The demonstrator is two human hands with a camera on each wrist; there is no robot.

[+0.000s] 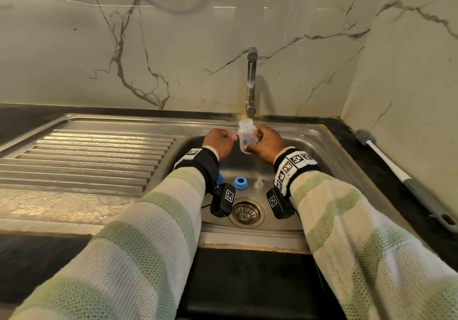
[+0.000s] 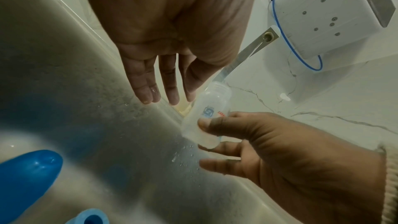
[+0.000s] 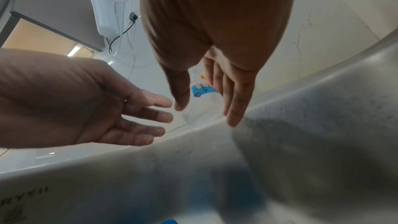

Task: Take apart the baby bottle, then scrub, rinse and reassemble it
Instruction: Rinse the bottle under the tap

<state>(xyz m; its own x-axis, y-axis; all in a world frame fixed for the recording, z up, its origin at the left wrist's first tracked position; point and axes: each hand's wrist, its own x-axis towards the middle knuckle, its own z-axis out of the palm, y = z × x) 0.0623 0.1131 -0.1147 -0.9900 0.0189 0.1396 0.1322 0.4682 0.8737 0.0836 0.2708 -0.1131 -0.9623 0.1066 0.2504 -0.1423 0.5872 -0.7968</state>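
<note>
While the right hand (image 1: 265,143) pinches the wet baby bottle (image 1: 246,135) by its base under the running tap (image 1: 251,81) and the left hand (image 1: 219,142) hovers just beside it with relaxed fingers holding nothing, a slip could drop it beside the blue collar (image 1: 240,183) below.

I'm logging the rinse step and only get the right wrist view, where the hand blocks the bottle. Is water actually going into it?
Observer: Yes. The left wrist view shows the tap running a thin stream down to the open mouth of the baby bottle, which the right hand holds by its base.
Operator: Where are the other parts?
Observer: In the head view, the blue collar ring and the clear nipple lie apart on the sink floor, just behind the drain.
Operator: And the brush?
Observer: The bottle brush lies on the counter to the right of the sink, with no hand on it.
</note>
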